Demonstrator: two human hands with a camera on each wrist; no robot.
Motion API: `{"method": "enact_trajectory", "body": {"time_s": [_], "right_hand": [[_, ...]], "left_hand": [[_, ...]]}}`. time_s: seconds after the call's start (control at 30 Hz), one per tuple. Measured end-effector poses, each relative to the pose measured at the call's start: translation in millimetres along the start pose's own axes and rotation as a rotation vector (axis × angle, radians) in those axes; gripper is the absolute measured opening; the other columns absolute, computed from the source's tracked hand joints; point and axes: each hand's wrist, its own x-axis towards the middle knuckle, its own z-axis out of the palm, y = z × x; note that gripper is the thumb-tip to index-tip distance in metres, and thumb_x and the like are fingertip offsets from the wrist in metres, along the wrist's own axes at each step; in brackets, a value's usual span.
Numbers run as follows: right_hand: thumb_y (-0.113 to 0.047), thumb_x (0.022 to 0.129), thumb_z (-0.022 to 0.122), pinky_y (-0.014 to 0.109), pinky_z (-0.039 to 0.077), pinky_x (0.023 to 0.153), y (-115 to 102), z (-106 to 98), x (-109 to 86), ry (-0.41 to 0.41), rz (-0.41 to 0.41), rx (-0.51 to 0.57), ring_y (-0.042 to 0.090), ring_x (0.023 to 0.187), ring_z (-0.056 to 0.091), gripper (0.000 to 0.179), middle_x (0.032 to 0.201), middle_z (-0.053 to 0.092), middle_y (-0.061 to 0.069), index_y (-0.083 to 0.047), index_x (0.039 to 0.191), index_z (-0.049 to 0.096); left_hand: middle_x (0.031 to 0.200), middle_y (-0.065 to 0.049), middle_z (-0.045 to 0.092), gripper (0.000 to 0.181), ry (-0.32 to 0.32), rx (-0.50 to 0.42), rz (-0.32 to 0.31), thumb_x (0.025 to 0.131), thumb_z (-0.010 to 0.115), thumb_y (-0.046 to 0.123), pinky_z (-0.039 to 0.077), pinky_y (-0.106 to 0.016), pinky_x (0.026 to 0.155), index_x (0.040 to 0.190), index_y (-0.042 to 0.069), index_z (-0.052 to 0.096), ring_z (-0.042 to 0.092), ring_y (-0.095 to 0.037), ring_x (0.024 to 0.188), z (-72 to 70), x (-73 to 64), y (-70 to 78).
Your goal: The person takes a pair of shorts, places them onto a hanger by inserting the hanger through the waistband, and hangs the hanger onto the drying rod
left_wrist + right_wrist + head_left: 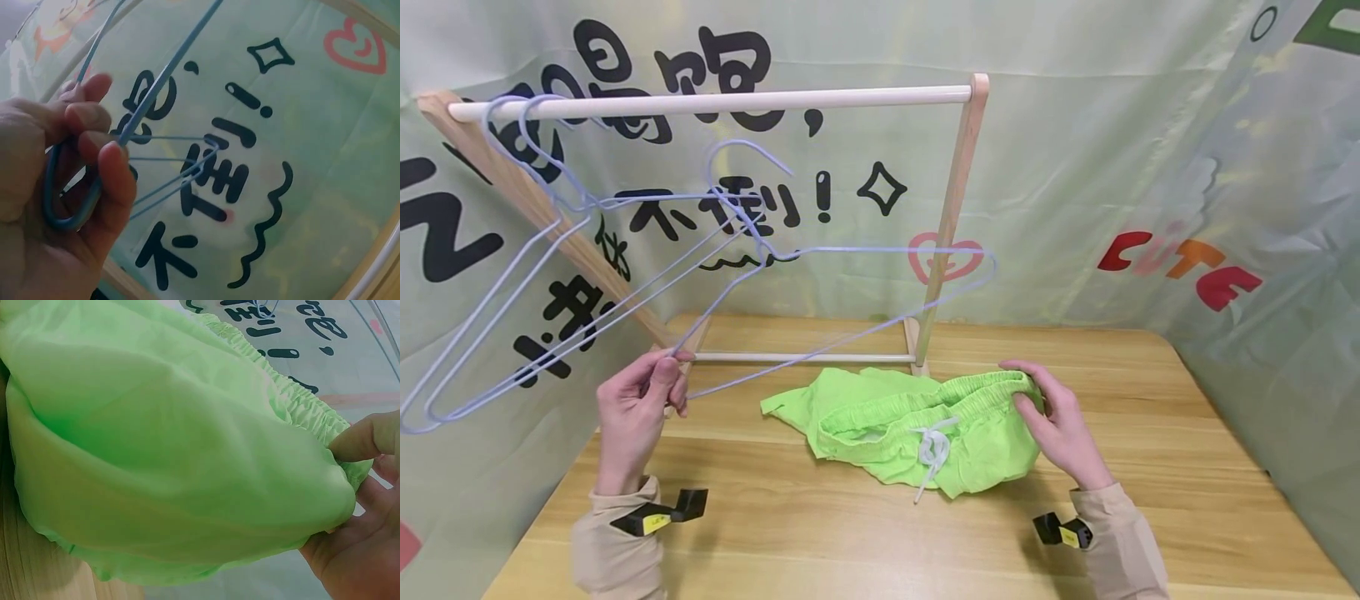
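Note:
My left hand [640,392] pinches one end of a light purple clothes hanger [865,249], whose hook points up and whose other end reaches right, above the green shorts [850,454]. The left wrist view shows the hanger's rounded corner [78,215] lying within the fingers. On the table the shorts lie bunched, with a gathered elastic waistband and a knotted white drawstring [934,447] in front. At the right end of that waistband, my right hand [1063,425] grips the fabric between thumb and fingers; up close, the waistband [312,412] runs into this grip.
A clothes rack with wooden legs [958,192] and a white top rail [715,103] stands behind the shorts. Two more purple hangers [482,304] hang at the rail's left end. Printed cloth [1075,167] surrounds the wooden table [820,550].

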Motion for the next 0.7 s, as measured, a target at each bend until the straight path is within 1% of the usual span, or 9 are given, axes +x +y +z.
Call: {"method": "enact_trajectory", "body": {"time_s": [0.1,0.17,0.23,0.3,0.33,0.47,0.57,0.6,0.7], "right_hand": [[0.021,0.09,0.049,0.017,0.039,0.054,-0.1,0.5,-0.3,0.014,0.006,0.021,-0.003,0.061,0.042,0.046,0.13,0.06,-0.019,0.004,0.131,0.059],[0.022,0.089,0.048,0.01,0.045,0.069,0.0,0.7,-0.3,0.02,0.012,0.035,-0.007,0.083,0.055,0.044,0.131,0.058,-0.023,0.007,0.13,0.058],[0.023,0.089,0.047,0.005,0.045,0.086,0.0,0.6,-0.1,0.023,0.016,0.044,-0.009,0.107,0.057,0.043,0.131,0.057,-0.026,0.009,0.129,0.057],[0.023,0.09,0.047,0.004,0.043,0.093,-0.1,0.4,0.0,0.023,0.021,0.044,-0.008,0.121,0.053,0.043,0.132,0.056,-0.027,0.01,0.129,0.056],[0.023,0.09,0.047,0.004,0.043,0.093,-0.4,0.2,0.1,0.021,0.022,0.042,-0.008,0.122,0.053,0.043,0.132,0.056,-0.028,0.01,0.13,0.056],[0.021,0.091,0.047,0.008,0.043,0.078,-1.0,-0.4,-0.5,0.015,0.028,0.027,-0.008,0.108,0.055,0.044,0.132,0.057,-0.026,0.006,0.131,0.057],[0.021,0.091,0.048,0.008,0.043,0.08,-0.8,-0.7,-0.9,0.011,0.034,0.026,-0.007,0.109,0.055,0.045,0.131,0.057,-0.024,0.005,0.132,0.058],[0.02,0.091,0.048,0.008,0.044,0.084,-0.8,-0.7,-0.9,0.01,0.035,0.025,-0.007,0.115,0.055,0.045,0.131,0.057,-0.023,0.005,0.132,0.058],[0.021,0.091,0.048,0.007,0.044,0.085,-0.5,-0.7,-1.0,0.006,0.037,0.024,-0.008,0.119,0.054,0.045,0.132,0.057,-0.021,0.005,0.132,0.058]], "left_hand": [[0.061,-0.002,0.053,0.018,-0.083,0.049,-0.004,0.099,0.047,-0.014,0.044,-0.023,0.041,0.1,-0.021,0.063,0.049,-0.011,0.052,-5.5,-2.1,1.0],[0.061,-0.002,0.052,0.018,-0.135,0.12,-0.011,0.098,0.047,-0.015,0.043,-0.023,0.042,0.1,-0.019,0.064,0.048,-0.011,0.053,-8.5,-3.3,1.8],[0.061,-0.001,0.051,0.018,-0.179,0.215,-0.024,0.098,0.049,-0.014,0.043,-0.023,0.042,0.101,-0.016,0.066,0.048,-0.01,0.054,-9.8,-3.9,2.7],[0.061,-0.001,0.05,0.017,-0.222,0.286,-0.027,0.098,0.05,-0.014,0.042,-0.023,0.043,0.101,-0.015,0.067,0.047,-0.01,0.055,-10.3,-3.8,2.6],[0.061,-0.001,0.05,0.016,-0.239,0.321,-0.028,0.098,0.051,-0.013,0.042,-0.023,0.043,0.101,-0.015,0.066,0.047,-0.009,0.055,-10.1,-3.8,2.3],[0.061,-0.002,0.049,0.014,-0.284,0.354,-0.009,0.096,0.052,-0.014,0.041,-0.025,0.043,0.1,-0.015,0.066,0.046,-0.009,0.054,-8.4,-3.3,0.1],[0.061,-0.002,0.05,0.015,-0.293,0.364,-0.008,0.096,0.053,-0.014,0.04,-0.026,0.042,0.101,-0.014,0.067,0.046,-0.009,0.054,-6.7,-3.3,-1.3],[0.061,-0.001,0.05,0.015,-0.298,0.377,-0.004,0.096,0.054,-0.014,0.04,-0.027,0.042,0.101,-0.014,0.068,0.046,-0.009,0.053,-6.3,-3.4,-1.6],[0.062,-0.002,0.05,0.015,-0.3,0.379,-0.001,0.095,0.054,-0.015,0.039,-0.028,0.041,0.101,-0.014,0.068,0.046,-0.009,0.053,-4.9,-3.3,-2.2]]}}
